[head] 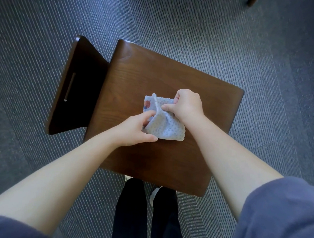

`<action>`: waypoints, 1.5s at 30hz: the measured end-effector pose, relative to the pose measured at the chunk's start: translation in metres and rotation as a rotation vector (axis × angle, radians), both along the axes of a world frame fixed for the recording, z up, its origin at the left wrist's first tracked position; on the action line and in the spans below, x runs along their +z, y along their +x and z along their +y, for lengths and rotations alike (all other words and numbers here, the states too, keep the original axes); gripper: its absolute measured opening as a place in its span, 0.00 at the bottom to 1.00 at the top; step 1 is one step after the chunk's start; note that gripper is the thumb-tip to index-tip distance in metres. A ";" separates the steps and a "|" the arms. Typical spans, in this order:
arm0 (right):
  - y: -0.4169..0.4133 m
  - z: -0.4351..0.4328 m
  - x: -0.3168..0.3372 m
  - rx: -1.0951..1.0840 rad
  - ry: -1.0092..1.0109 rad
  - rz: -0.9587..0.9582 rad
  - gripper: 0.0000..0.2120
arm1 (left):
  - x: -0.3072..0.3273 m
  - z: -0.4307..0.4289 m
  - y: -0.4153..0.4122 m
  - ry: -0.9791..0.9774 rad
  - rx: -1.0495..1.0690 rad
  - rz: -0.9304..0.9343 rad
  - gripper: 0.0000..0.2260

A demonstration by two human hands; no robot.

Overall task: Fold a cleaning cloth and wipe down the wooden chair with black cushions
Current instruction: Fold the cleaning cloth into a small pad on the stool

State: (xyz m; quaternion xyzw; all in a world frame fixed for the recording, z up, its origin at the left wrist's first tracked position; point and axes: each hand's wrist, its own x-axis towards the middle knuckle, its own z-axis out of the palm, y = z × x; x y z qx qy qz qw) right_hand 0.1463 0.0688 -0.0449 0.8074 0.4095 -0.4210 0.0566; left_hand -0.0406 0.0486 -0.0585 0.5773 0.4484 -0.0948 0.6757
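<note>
Head view: both hands are working over the wooden chair (155,72). Left hand (135,130) is pinching the cleaning cloth (164,128) at its near edge; right hand (186,104) is gripping a raised fold, fingers curled. Cloth is lying bunched on the brown wood. Fabric is hiding some fingertips; the dark panel (77,88) at left is hard to make out.

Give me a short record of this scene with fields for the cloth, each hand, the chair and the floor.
cloth: pale, dotted, bunched, lying on the chair
left hand: pinches the cloth's near left edge
right hand: grips the cloth's far right part
chair: brown wood, seen from above
floor: grey striped carpet
</note>
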 end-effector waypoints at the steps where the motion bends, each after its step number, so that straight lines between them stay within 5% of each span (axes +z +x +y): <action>1: 0.000 -0.001 -0.001 -0.006 0.006 0.000 0.18 | -0.001 0.001 -0.001 0.032 -0.015 0.026 0.34; 5: -0.001 -0.004 -0.003 -0.006 0.031 -0.004 0.19 | 0.001 0.006 -0.007 0.126 -0.098 0.130 0.13; 11: 0.000 -0.005 -0.005 -0.005 0.046 -0.003 0.19 | 0.010 -0.006 -0.011 0.370 -0.139 0.021 0.11; 17: -0.001 -0.006 -0.002 0.009 0.059 -0.012 0.19 | 0.006 -0.012 -0.033 0.293 0.003 0.032 0.04; 22: -0.002 -0.009 -0.001 0.014 0.072 -0.022 0.19 | 0.006 -0.014 -0.045 0.309 0.088 0.097 0.07; 29: -0.002 -0.014 0.000 0.016 0.122 0.009 0.17 | 0.012 -0.023 -0.013 0.998 0.080 0.248 0.19; 35: 0.028 -0.047 0.004 -0.135 0.320 0.212 0.02 | -0.022 -0.019 0.034 1.072 -0.266 0.391 0.28; 45: 0.071 -0.093 0.003 -0.250 0.196 0.573 0.15 | -0.049 -0.023 0.030 1.162 -0.355 0.449 0.30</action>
